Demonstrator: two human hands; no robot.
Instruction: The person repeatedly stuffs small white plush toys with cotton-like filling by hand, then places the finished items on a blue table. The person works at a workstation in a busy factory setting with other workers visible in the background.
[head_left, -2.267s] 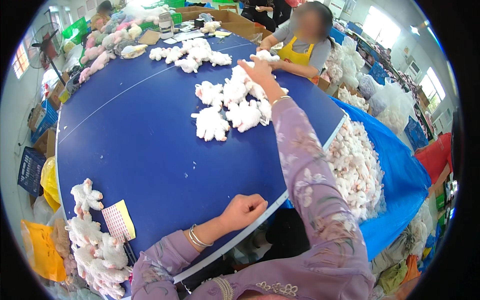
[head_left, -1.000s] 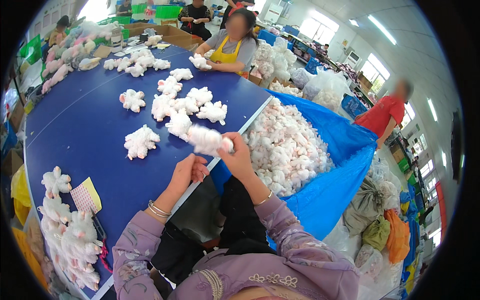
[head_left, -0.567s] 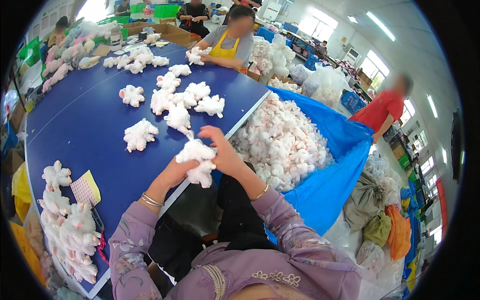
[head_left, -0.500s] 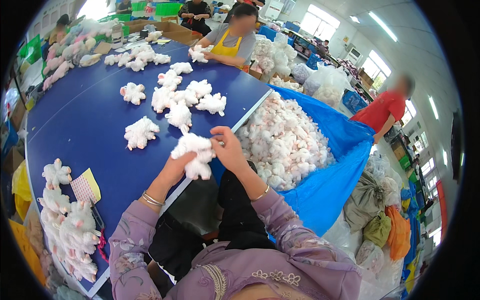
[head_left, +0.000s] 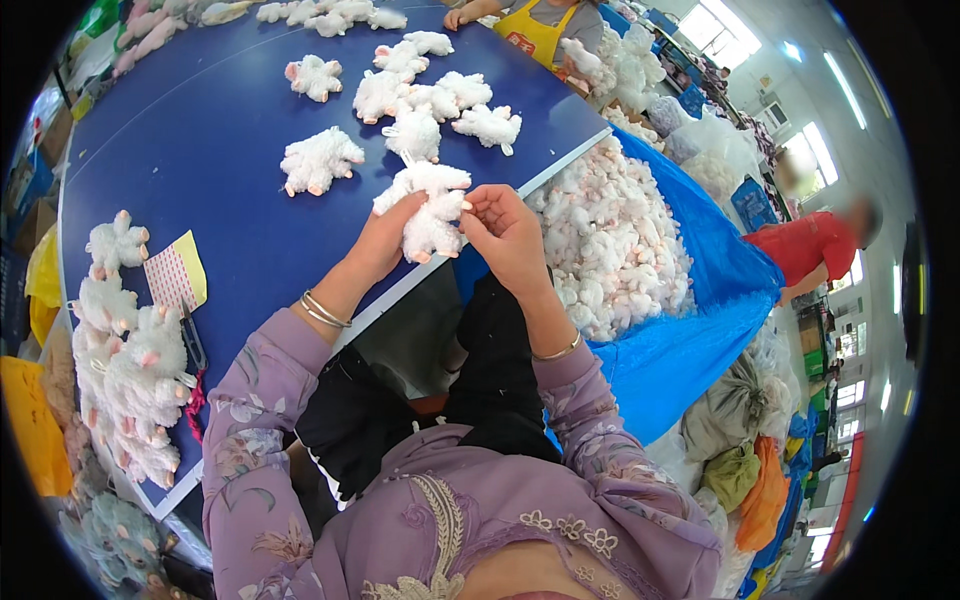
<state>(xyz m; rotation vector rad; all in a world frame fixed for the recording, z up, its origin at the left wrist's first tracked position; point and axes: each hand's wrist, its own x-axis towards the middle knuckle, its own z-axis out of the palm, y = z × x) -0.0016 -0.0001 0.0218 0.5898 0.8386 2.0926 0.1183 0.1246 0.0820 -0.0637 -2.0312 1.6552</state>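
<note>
A fluffy white plush toy (head_left: 432, 222) with small pinkish feet is held over the near edge of the blue table. My left hand (head_left: 383, 238) is wrapped round its left side, thumb on top. At the toy's right side my right hand (head_left: 508, 238) is closed in a pinch, thumb and forefinger meeting at a small pale bit of the toy. What exactly lies between those fingertips is too small to tell. Just beyond, more white plush toys (head_left: 412, 133) lie in a loose group, one almost touching the held toy.
A blue sheet-lined bin (head_left: 640, 375) heaped with white plush toys (head_left: 610, 235) stands right of the table (head_left: 230, 250). At left lie a pile of toys (head_left: 145, 370), a printed paper (head_left: 178, 270) and thread snips (head_left: 193, 340). A yellow-aproned co-worker (head_left: 535, 30) works across the table.
My view has tilted downward and shifted left. The toy has been turned in my left hand, and my right fingers have gone from its upper right to lower on its side.
</note>
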